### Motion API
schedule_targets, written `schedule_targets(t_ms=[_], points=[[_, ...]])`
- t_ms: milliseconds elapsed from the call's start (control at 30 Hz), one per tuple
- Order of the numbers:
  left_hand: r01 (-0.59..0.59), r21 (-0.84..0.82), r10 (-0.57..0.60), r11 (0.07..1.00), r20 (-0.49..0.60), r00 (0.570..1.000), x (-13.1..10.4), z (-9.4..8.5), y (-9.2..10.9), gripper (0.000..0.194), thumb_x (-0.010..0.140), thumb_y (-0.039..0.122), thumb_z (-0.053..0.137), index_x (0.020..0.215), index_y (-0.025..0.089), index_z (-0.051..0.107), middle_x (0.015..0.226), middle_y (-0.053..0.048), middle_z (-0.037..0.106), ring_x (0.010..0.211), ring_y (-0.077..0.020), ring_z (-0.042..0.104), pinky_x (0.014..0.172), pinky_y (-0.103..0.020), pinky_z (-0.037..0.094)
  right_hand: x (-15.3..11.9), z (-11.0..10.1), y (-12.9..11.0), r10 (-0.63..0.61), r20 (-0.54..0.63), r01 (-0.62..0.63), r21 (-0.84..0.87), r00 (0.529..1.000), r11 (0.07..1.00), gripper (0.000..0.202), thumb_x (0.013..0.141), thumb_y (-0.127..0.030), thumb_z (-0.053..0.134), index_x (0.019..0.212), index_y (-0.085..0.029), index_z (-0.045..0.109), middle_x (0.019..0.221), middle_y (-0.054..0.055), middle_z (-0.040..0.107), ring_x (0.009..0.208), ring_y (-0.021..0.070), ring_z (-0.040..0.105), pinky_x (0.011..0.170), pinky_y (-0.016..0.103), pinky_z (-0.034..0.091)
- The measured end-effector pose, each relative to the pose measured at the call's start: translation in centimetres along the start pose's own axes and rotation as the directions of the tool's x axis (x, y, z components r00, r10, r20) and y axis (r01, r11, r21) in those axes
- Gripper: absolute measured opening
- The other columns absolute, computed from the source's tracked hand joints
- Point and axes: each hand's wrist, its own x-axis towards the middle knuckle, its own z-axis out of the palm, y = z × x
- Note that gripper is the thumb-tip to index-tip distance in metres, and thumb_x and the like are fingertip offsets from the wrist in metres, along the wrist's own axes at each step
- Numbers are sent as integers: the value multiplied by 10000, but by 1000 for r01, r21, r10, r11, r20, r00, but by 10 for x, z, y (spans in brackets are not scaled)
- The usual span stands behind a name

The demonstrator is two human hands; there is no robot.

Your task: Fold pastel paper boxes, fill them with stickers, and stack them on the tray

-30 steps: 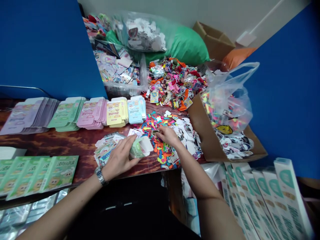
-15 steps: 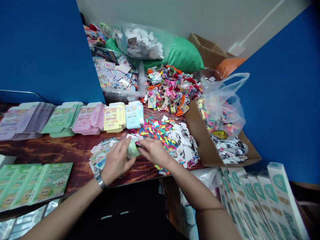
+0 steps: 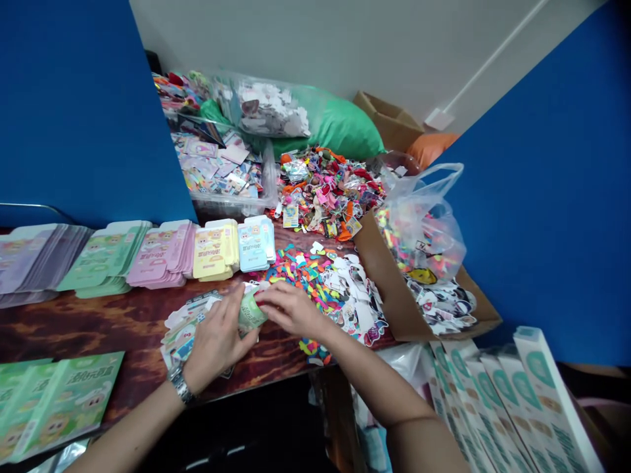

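A small green printed packet (image 3: 252,311) is held above the dark red table (image 3: 123,322). My left hand (image 3: 217,338), with a metal watch at the wrist, is closed round its left side. The fingers of my right hand (image 3: 290,309) are pinched together at the packet's open right end; a bit of something dark red shows at their tips, too small to name. Under and left of my left hand lies a pile of stickers (image 3: 185,328). Beside my right hand spread small colourful pieces (image 3: 305,276) and white-backed cutouts (image 3: 357,295).
Purple, green, pink, yellow and blue card packs (image 3: 160,253) stand in a row behind. Green booklets (image 3: 73,394) lie at front left. An open carton (image 3: 394,295) with a plastic bag stands right, trinkets (image 3: 328,187) behind. Blue partitions (image 3: 532,217) flank the table.
The view has shifted, so the table's contents appear lower and further left. Both hands stay at the green packet, with the right fingers still at its open end.
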Motion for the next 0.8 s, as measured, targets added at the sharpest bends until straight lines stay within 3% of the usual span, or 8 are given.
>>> schedule_targets(t_ms=[100,167,267,400,500,633,733,800], points=[[27,-28,-27,999,-6,1000,0,0,0,804,857,429,602,1520,191,216,1393,-177,528,1235,-342,561,997,-487,503,21,-31,39,206,-31,-207,-54,978,977,315,995,-362,461,1228,-196,593,887,15,694,764,128,651,728,231,522],[40,-50,-40,998,2,999,0,-1,0,800,855,443,603,1517,198,226,1393,-172,534,1238,-336,568,1002,-482,507,44,-57,73,391,-187,-429,-265,901,863,314,1010,-319,413,1252,-197,571,1005,30,697,856,131,658,792,236,516],[22,-62,-22,998,0,1000,-1,-2,1,811,854,433,605,1522,198,210,1423,-170,514,1242,-314,575,998,-447,520,79,-86,124,455,-283,-533,-359,844,766,346,948,-185,471,1280,-148,564,1224,127,629,1074,208,616,953,325,468],[-2,-60,0,998,-26,1000,-2,-5,4,790,853,450,605,1507,188,246,1393,-173,543,1200,-297,609,946,-404,552,105,-99,166,522,-325,-615,-421,789,667,473,835,-145,616,1301,-201,556,1406,149,478,1089,254,601,904,353,470],[-6,-57,4,998,-34,999,-1,-8,4,768,859,453,595,1497,178,267,1368,-173,565,1182,-294,621,932,-398,559,105,-101,177,544,-335,-639,-417,769,646,344,829,-210,649,1171,-217,621,1355,117,513,1049,235,601,852,319,464],[-13,-53,12,999,-28,1000,0,-6,2,763,854,443,605,1493,183,279,1379,-168,558,1188,-297,616,949,-410,550,98,-113,177,517,-359,-625,-343,777,702,180,888,-268,568,1040,-193,629,1130,99,631,967,203,598,802,277,438],[8,-75,-9,997,-21,1000,2,-2,0,764,859,446,604,1494,179,273,1388,-172,547,1204,-300,602,962,-419,540,93,-117,162,487,-346,-575,-224,802,787,210,920,-343,510,986,-164,597,876,53,660,799,166,606,729,253,446],[36,-88,-39,995,-33,999,5,-1,-1,749,864,444,603,1488,182,283,1389,-169,543,1221,-304,587,985,-434,524,87,-109,142,468,-327,-532,-140,821,835,254,940,-389,458,979,-163,568,813,31,644,726,142,601,675,238,462]])
